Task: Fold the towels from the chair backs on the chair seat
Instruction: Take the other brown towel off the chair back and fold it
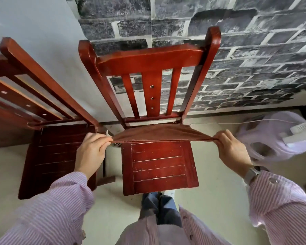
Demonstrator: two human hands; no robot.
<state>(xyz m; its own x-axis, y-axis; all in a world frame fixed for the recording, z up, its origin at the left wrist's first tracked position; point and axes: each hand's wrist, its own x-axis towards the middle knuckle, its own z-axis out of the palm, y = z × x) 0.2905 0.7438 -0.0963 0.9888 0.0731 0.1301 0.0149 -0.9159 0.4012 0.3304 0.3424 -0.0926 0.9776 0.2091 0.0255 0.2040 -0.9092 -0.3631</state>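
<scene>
Brown towel stretched flat over the rear of the chair seat.

Left hand (93, 149) pinches the towel (162, 134) corner at 9 o'clock, right hand (231, 149) the corner at 3 o'clock; pulled taut, likely to square the edges before laying it on the seat (159, 167). Second chair (48, 138) at 9 o'clock stands bare.

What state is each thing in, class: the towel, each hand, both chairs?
Brown towel: stretched taut over the back of the seat, held at both ends.
Left hand: pinching the towel's left end.
Right hand: pinching its right end.
Middle chair: upright, back rail bare.
Left chair: upright, seat bare.
</scene>
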